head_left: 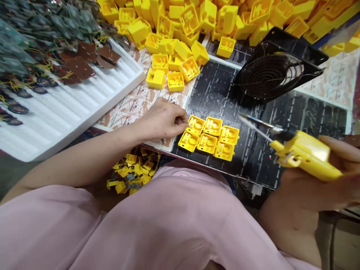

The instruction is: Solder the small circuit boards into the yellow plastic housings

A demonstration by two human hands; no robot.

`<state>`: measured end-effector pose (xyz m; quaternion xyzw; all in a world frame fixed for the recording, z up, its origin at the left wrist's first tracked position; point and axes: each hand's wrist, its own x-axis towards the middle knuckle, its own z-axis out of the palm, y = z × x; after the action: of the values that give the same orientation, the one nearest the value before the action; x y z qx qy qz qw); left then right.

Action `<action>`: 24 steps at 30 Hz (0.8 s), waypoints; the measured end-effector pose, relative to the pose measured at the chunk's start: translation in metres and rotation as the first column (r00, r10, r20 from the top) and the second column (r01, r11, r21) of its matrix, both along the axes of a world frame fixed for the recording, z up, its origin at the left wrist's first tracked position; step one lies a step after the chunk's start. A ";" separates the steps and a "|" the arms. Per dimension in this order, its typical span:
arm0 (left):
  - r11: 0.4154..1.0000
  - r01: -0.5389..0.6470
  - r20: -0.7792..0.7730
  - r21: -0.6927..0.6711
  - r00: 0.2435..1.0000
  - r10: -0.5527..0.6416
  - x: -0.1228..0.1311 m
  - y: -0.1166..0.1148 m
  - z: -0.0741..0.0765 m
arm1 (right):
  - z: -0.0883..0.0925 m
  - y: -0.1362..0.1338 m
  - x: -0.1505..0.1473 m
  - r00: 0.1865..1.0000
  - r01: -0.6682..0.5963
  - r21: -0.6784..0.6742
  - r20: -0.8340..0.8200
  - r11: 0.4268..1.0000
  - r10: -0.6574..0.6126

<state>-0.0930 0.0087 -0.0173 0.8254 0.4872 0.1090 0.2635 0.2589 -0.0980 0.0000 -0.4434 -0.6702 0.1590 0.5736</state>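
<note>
Several open yellow plastic cases [207, 143] lie in two rows on the black board [215, 80]. My left hand [165, 120] rests at the left end of these rows, its fingers curled together beside the upper left case; whatever they hold, if anything, is hidden. On the right, my right hand [317, 183] is wrapped round a yellow soldering gun [312, 153]. The gun's metal tip points left, over the board and to the right of the cases.
A black fan [267, 75] stands at the board's back right. Yellow housings [176, 81] are piled along the back. At left, white foam [112, 90] bears circuit boards, wires and small speakers. More yellow parts [120, 186] lie below the table edge.
</note>
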 end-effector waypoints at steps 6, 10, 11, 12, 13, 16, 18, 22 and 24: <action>0.995 0.081 -0.115 -0.059 0.989 -0.088 0.011 0.018 0.011 | -0.023 -0.003 -0.050 0.982 -0.056 0.040 0.184 0.998 0.048; 0.986 0.154 -0.160 -0.061 0.974 -0.162 0.014 0.030 0.012 | -0.018 0.006 -0.051 0.946 -0.222 0.051 0.254 0.974 0.202; 0.984 0.169 -0.163 -0.061 0.971 -0.176 0.014 0.032 0.011 | -0.015 0.009 -0.053 0.937 -0.249 0.069 0.270 0.966 0.222; 0.981 0.181 -0.162 -0.062 0.968 -0.189 0.014 0.035 0.010 | -0.014 0.011 -0.055 0.929 -0.268 0.079 0.285 0.960 0.236; 0.979 0.195 -0.158 -0.066 0.966 -0.203 0.013 0.037 0.009 | -0.012 0.014 -0.057 0.920 -0.285 0.078 0.301 0.955 0.250; 0.971 0.230 -0.149 -0.073 0.960 -0.238 0.012 0.041 0.006 | -0.009 0.019 -0.064 0.902 -0.324 0.069 0.325 0.944 0.286; 0.967 0.243 -0.152 -0.073 0.956 -0.251 0.012 0.043 0.005 | -0.008 0.020 -0.067 0.897 -0.324 0.086 0.344 0.942 0.277; 0.966 0.244 -0.180 -0.085 0.950 -0.256 0.017 0.043 0.008 | 0.000 0.020 -0.069 0.840 -0.352 0.048 0.457 0.935 0.292; 0.969 0.223 -0.202 -0.104 0.950 -0.240 0.021 0.042 0.011 | 0.005 0.019 -0.067 0.817 -0.382 0.037 0.480 0.924 0.319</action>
<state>-0.0722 0.0504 -0.0061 0.8726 0.4163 -0.0311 0.2536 0.1922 -0.0795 0.0048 -0.2986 -0.8668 0.1066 0.3848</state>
